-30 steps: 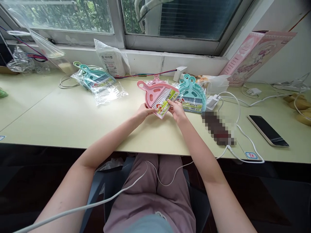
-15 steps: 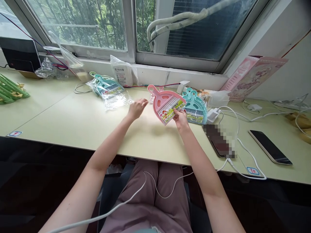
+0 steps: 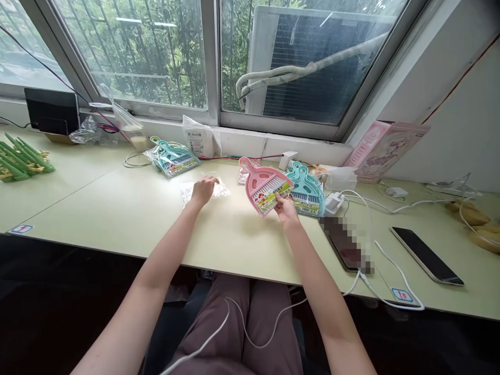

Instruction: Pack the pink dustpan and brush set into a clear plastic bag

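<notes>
My right hand grips the lower right corner of a pink dustpan and brush set, thumb over its printed label. The set is held tilted above the table, its handle loop pointing up and left. My left hand is closed with curled fingers on a clear plastic bag lying on the table; the fingertips are partly hidden. Just behind the pink set, to the right, stand turquoise dustpan sets in clear wrap. More wrapped turquoise dustpan sets lie farther back on the left.
Two phones, one blurred and one dark, lie at the right among white cables. A pink box leans by the wall. A white package stands under the window. Green stalks sit far left.
My left hand has moved left and down onto the plastic bag, which has shifted nearer to me and away from the left dustpan sets. The right hand still holds the pink set. The view has tilted up.
</notes>
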### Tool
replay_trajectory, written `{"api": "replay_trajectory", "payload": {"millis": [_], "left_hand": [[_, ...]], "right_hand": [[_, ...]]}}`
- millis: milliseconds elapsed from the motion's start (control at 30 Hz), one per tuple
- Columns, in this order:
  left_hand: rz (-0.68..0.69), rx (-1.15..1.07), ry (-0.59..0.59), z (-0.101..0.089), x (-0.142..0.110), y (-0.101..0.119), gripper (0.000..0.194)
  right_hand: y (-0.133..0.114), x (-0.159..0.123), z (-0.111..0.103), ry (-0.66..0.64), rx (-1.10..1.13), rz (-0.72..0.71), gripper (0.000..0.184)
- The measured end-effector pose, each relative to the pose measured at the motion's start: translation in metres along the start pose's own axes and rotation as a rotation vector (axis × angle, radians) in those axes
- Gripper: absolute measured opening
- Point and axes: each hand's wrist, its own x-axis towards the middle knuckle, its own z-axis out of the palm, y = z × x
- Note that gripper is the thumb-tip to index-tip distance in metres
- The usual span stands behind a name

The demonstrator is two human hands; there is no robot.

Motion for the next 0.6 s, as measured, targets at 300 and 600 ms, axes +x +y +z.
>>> {"api": "replay_trajectory", "payload": {"millis": [300,600], "left_hand": [[0.054,-0.542,-0.381,0.008,0.004,0.007,0.049],[-0.061,-0.446,-0.319,0.007,0.002,0.024,0.038]], "right_hand": [[0.000,0.001,0.000,0.047,0.016,0.082,0.013],[-0.002,-0.005,0.003,-0.010,-0.006,0.078,0.012]]}}
